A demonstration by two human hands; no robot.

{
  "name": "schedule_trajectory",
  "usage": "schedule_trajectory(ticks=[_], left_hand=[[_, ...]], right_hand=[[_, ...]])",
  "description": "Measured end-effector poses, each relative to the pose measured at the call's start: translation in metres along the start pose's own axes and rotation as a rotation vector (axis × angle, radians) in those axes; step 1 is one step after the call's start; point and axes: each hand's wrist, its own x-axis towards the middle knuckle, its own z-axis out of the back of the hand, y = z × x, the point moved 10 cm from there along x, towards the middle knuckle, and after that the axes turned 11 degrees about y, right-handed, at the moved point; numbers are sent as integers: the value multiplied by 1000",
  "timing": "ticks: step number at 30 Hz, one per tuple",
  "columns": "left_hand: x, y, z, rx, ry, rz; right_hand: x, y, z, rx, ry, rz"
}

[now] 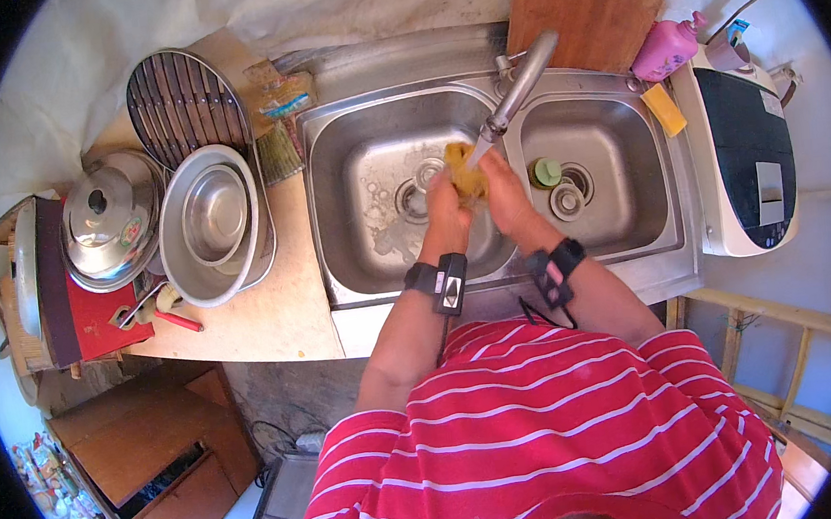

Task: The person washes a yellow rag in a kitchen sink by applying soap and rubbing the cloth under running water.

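Both hands are over the left basin [349, 155] of a stainless-steel double sink. Between them, a wet yellow cloth or scrubber [466, 175], blurred, sits under the stream from the tap [523, 86]. My left hand [444, 202] grips its left side, and my right hand [504, 190] grips the right side close below the spout. Exact finger positions are blurred. Suds and water spots lie on the basin floor around a drain strainer [411, 200]. Each wrist wears a black strap with a small device.
In the right basin [621, 170] are a green-capped jar [546, 173] and a strainer [568, 202]. A yellow sponge [663, 110] and pink pump bottle [665, 49] stand near a white appliance [744, 153]. Metal bowls [201, 276], a lidded pot [109, 225] and a red-handled tool [179, 321] occupy the left counter.
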Motion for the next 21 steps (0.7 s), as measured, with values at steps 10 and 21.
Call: schedule_trajectory(ticks=[10,21], left_hand=[[-26,1,-32,79,-190,-37],[-29,-1,-44,133,-160,55]], right_hand=[[52,-18,18,169,-92,-73],[46,-38,33,-333,-136,-102]])
